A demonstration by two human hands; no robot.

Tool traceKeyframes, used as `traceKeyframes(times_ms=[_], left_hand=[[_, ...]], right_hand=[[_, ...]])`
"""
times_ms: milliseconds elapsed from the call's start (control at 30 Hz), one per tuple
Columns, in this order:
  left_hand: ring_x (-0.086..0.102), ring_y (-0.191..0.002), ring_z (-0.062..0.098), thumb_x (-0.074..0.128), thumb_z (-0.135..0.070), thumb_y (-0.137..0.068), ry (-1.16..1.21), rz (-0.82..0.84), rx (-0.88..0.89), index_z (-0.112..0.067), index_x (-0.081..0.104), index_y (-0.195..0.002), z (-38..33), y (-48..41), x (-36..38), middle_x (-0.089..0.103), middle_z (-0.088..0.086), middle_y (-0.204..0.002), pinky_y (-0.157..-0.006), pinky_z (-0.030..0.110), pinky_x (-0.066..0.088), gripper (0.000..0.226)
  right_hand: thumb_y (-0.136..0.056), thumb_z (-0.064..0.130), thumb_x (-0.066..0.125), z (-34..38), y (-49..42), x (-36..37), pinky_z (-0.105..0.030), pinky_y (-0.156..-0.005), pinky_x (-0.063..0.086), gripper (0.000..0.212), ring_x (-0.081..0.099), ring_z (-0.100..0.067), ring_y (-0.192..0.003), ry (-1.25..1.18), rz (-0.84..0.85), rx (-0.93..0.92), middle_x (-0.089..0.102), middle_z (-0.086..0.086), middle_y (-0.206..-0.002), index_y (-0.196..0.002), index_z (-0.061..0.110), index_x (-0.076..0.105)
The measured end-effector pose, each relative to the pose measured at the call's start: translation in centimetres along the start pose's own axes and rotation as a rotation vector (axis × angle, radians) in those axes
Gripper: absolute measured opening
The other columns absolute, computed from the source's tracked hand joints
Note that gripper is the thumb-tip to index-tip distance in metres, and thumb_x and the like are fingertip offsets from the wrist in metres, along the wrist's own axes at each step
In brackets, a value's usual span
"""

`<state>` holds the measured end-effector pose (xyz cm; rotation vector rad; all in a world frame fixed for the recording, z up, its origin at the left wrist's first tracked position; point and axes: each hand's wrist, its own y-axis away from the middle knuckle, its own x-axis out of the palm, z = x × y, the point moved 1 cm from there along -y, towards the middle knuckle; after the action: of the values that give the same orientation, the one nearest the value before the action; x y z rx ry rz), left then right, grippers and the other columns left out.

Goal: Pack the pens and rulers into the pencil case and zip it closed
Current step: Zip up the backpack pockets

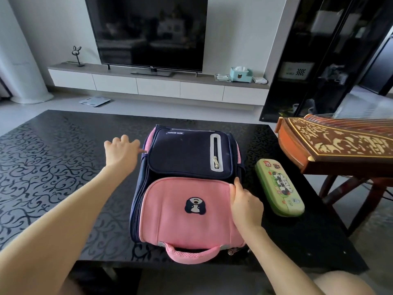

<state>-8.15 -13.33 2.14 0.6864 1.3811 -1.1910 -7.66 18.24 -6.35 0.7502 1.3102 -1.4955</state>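
Your left hand [122, 153] sat at the backpack's [187, 158] left edge, fingers curled by a zipper pull [145, 151]; a pinch could not be confirmed. Your right hand [244, 202] gripped the backpack's right edge. The pencil case [278, 186] lay closed on the table [53, 167] just right of it, untouched.

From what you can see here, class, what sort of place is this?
Most likely a home living room: a large television stands on a low wall cabinet, and a school backpack and pencil case lie on a dark patterned coffee table.

Soft daylight — fisheye-warped edges
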Motion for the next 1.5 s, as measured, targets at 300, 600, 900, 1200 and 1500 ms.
traceKeyframes(times_ms=[300, 600, 900, 1200, 1500], left_hand=[[0.050, -0.120, 0.033, 0.031, -0.071, -0.075, 0.223, -0.089, 0.503, -0.024, 0.054, -0.127, -7.1, 3.7, -1.5, 0.057, 0.009, -0.129, -0.096, 0.047, 0.041, 0.073], [0.045, -0.124, 0.033, 0.052, -0.057, -0.083, 0.243, -0.010, 0.399, -0.019, 0.051, -0.131, -7.9, 4.2, 0.7, 0.051, 0.011, -0.135, -0.102, 0.047, 0.036, 0.061], [0.057, -0.110, 0.033, 0.049, -0.036, -0.094, 0.364, -0.016, 0.391, -0.011, 0.057, -0.124, -8.4, 5.4, -0.6, 0.064, 0.011, -0.118, -0.088, 0.040, 0.046, 0.040], [0.065, -0.064, 0.034, 0.052, -0.020, -0.092, 0.358, -0.212, 0.479, -0.005, 0.064, -0.080, -7.1, 5.0, -1.7, 0.069, 0.011, -0.069, -0.047, 0.032, 0.039, 0.022], [0.060, -0.089, 0.032, 0.044, -0.029, -0.097, 0.466, -0.096, 0.431, -0.011, 0.067, -0.099, -6.7, -0.8, -7.9, 0.070, 0.010, -0.098, -0.069, 0.033, 0.041, 0.030]], right_hand=[[-0.084, 0.062, 0.042, -11.5, -2.0, -0.8, -0.054, -0.100, 0.033, 0.070, 0.044, -0.042, -0.118, 0.028, 0.025, 0.443, 0.042, -0.024, -0.136, -0.141, 0.022, 0.031], [-0.058, 0.083, 0.053, -16.6, -2.0, 1.2, -0.055, -0.105, 0.028, 0.113, 0.040, -0.038, -0.124, 0.317, 0.345, 0.388, 0.039, -0.019, -0.137, -0.145, 0.026, 0.010], [-0.069, 0.052, 0.072, -12.9, -3.9, 0.5, -0.046, -0.087, 0.046, 0.080, 0.047, -0.041, -0.109, -0.160, 0.215, 0.692, 0.046, -0.023, -0.124, -0.127, 0.011, 0.036], [-0.082, 0.027, 0.067, -11.3, 0.1, -9.5, -0.038, -0.082, 0.052, 0.025, 0.061, -0.016, -0.101, -1.255, 0.222, 0.497, 0.064, -0.001, -0.117, -0.106, 0.031, 0.063], [-0.061, 0.048, 0.071, -6.9, 1.6, -13.9, -0.018, -0.103, 0.034, 0.071, 0.035, 0.001, -0.130, -0.588, 0.165, -0.391, 0.039, 0.016, -0.142, -0.127, 0.050, 0.046]])
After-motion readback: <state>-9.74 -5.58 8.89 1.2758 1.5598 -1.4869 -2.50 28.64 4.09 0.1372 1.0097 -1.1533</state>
